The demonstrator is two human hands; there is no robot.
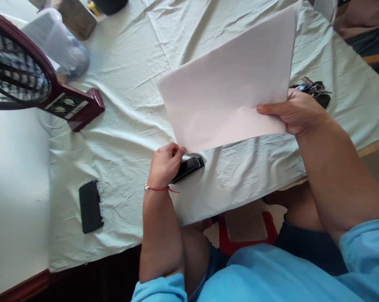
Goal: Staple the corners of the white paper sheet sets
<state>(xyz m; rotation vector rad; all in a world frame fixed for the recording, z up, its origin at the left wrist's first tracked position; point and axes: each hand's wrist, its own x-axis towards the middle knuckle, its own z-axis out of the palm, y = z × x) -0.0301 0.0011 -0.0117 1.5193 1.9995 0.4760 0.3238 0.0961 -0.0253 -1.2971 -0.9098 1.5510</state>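
White paper sheets [230, 84], apparently more than one, are held above the cloth-covered table. My right hand [302, 111] grips their right edge, thumb on top and fingers underneath. With its fingertips, my left hand [167, 163] pinches the near left corner. Just beside and partly behind my left hand lies a black stapler-like object [189, 167]; my hand hides one end of it. A bunch of keys [317, 90] rests on the cloth beyond my right hand, partly covered.
A dark red electric fly swatter [71, 105] stands at the left. Behind it are a clear plastic container [60, 46] and a brown block [76, 19]. A flat black plastic piece [91, 206] lies near the left edge of the pale tablecloth [123, 126]. A red stool [267, 228] shows below.
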